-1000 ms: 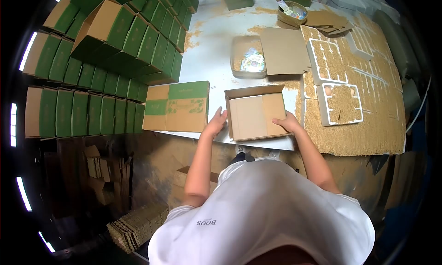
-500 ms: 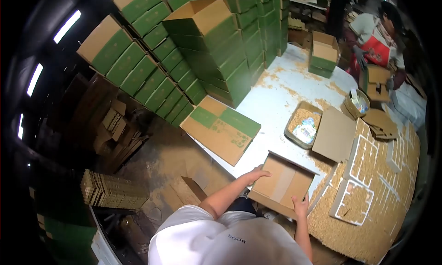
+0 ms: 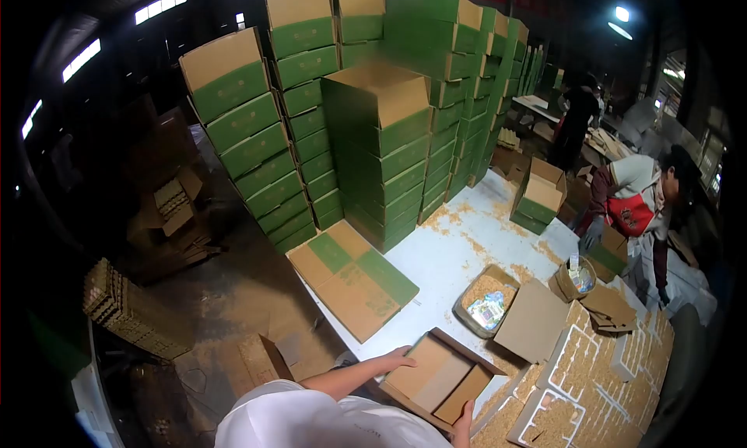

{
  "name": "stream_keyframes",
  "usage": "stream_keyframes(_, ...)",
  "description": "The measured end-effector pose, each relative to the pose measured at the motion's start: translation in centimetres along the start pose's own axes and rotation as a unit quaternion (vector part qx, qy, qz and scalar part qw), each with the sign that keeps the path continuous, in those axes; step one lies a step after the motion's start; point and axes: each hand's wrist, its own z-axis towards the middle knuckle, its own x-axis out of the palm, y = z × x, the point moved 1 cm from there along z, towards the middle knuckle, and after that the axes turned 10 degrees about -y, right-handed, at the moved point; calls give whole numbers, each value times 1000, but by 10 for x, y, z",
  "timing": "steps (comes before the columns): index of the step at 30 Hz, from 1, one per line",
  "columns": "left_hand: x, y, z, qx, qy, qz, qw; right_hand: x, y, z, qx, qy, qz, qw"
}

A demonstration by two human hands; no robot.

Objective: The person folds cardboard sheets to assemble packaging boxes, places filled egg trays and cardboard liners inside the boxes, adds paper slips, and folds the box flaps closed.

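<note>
An open cardboard box (image 3: 429,372) is held in front of me at the near edge of the white table. It is tilted, with its bare brown inside showing and a strip of shadow along one wall. My left hand (image 3: 398,359) is closed on the box's left side, thumb over the rim. On the near right corner, my right hand (image 3: 464,421) grips the wall, its fingers partly hidden. A flattened green-and-brown carton (image 3: 354,281) lies on the table to the left. Just beyond the box is a tub (image 3: 486,302) of brown granules with printed packets in it.
Tall stacks of green cartons (image 3: 381,164) rise at the back left. White trays (image 3: 548,418) filled with granules cover the right side. A cardboard sheet (image 3: 531,322) leans by the tub, near a round basket (image 3: 572,281). A co-worker (image 3: 634,199) bends over at the right.
My view has tilted up, showing more of the stacks and room. The box has tilted in my hands, showing more of its inside. The co-worker's arm has stretched downward.
</note>
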Motion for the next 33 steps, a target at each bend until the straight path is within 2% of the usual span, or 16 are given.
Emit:
stream_keyframes(3, -34, -25, 21, 24, 28, 11, 999, 59, 14, -7, 54, -4, 25, 998)
stream_keyframes(6, -80, -93, 28, 47, 106, 25, 993, 134, 27, -7, 63, 6, 26, 998)
stream_keyframes(9, -121, -197, 7, 76, 85, 43, 993, 207, 42, -4, 46, 28, 30, 998)
stream_keyframes(11, -147, -245, 11, 114, 18, 103, 988, 253, 58, 5, 5, 64, 38, 997)
stream_keyframes(13, -172, -350, -23, 172, -23, 203, 964, 301, 86, 11, -55, 112, 52, 991)
stream_keyframes(14, -185, -409, -38, 161, 31, 218, 962, 331, 107, 12, -89, 144, 58, 984)
stream_keyframes(15, -192, -454, -48, 246, 4, 233, 941, 361, 130, 12, -121, 176, 67, 975)
stream_keyframes(17, -206, -551, -65, 318, -30, 333, 887, 433, 186, 6, -179, 254, 80, 947)
stream_keyframes(18, -215, -606, -83, 306, 31, 319, 896, 480, 221, -13, -183, 298, 89, 933)
stream_keyframes(19, -219, -653, -104, 325, -28, 344, 881, 526, 251, -24, -226, 322, 87, 915)
stream_keyframes(20, -238, -692, -68, 346, 58, 306, 885, 566, 276, -19, -211, 376, 139, 892)
stream_keyframes(21, -251, -731, -55, 365, 39, 245, 897, 607, 298, -34, -113, 433, 159, 880)
stream_keyframes(24, -293, -829, -67, 336, -46, 217, 915, 705, 334, 8, -147, 457, 122, 869)
stream_keyframes(26, -330, -857, -60, 324, -91, 154, 929, 760, 342, 18, -112, 513, 122, 843)
stream_keyframes(28, -367, -862, -45, 310, -123, 96, 938, 791, 345, 7, -77, 488, 118, 861)
stream_keyframes(33, -417, -829, -4, 271, -167, -1, 948, 802, 358, 20, -4, 474, 76, 877)
